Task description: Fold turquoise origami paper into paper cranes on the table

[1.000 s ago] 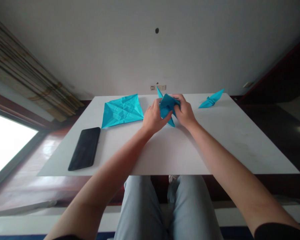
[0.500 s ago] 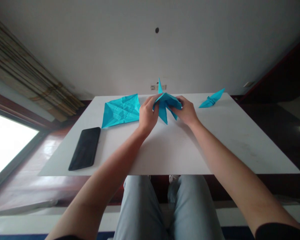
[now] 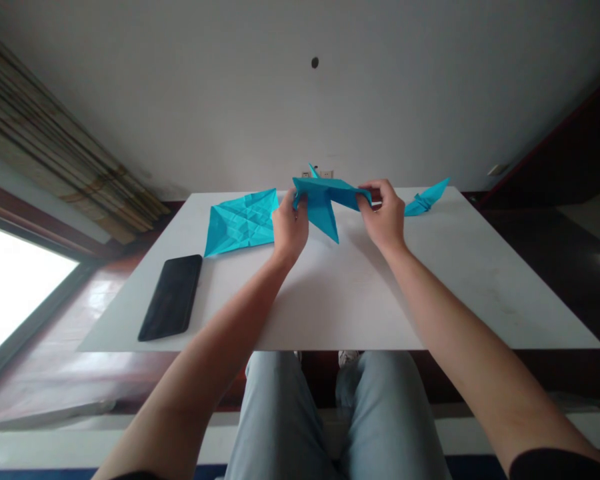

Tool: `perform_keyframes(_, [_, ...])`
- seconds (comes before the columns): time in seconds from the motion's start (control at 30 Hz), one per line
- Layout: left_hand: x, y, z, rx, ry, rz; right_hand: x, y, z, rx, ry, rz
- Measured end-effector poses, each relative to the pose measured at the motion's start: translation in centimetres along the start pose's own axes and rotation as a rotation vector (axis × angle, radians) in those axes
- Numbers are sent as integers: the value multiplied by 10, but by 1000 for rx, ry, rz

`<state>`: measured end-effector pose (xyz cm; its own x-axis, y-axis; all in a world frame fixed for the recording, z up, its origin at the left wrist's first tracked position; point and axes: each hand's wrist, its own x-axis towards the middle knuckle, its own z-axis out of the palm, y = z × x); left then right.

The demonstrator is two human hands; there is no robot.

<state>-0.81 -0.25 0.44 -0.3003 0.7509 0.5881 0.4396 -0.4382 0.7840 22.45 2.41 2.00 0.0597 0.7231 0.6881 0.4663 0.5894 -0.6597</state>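
Between my hands, above the far part of the white table (image 3: 330, 307), is a partly opened blue origami paper (image 3: 323, 203) with pointed flaps. One flap hangs down toward me and a thin tip sticks up behind. My left hand (image 3: 291, 225) pinches its left edge, thumb in front. On the other side, my right hand (image 3: 384, 213) grips the right edge between thumb and fingers. A creased blue sheet (image 3: 245, 223) lies to the left, its right edge partly behind my left hand. A folded blue origami piece (image 3: 429, 198) rests beyond my right hand.
A black phone (image 3: 171, 298) lies near the table's left front. Behind the table rises a grey wall (image 3: 230, 100) with sockets (image 3: 326, 174) low down. A curtain (image 3: 55, 140) hangs at the left, and my knees are under the table's front edge.
My hands have moved a little apart, my right one to the right. The paper between them is now spread wider and flatter, with its rear tip lower.
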Motion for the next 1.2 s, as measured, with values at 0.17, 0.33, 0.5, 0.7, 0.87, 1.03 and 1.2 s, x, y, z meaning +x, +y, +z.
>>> perform_keyframes(0.17, [6, -9, 2, -152, 19, -110, -3, -4, 2, 78, -50, -11])
perform_keyframes(0.33, [9, -15, 4, -308, 0, -276, -7, -8, 2, 121, -325, -151])
perform_keyframes(0.5, [9, -10, 4, -500, -45, -464, -11, -5, 6, 77, -418, -258])
perform_keyframes(0.7, [4, 2, 2, -663, -221, -537, -6, -6, 6, 115, -307, -160])
perform_keyframes(0.87, [6, 5, -4, -626, -308, -620, -1, -10, 1, 81, -230, -100])
perform_keyframes(1.03, [11, 0, -4, -634, -414, -623, -1, -10, -1, 77, -226, -30])
perform_keyframes(1.2, [16, -5, -4, -598, -342, -614, -1, -8, -1, 29, -133, -26])
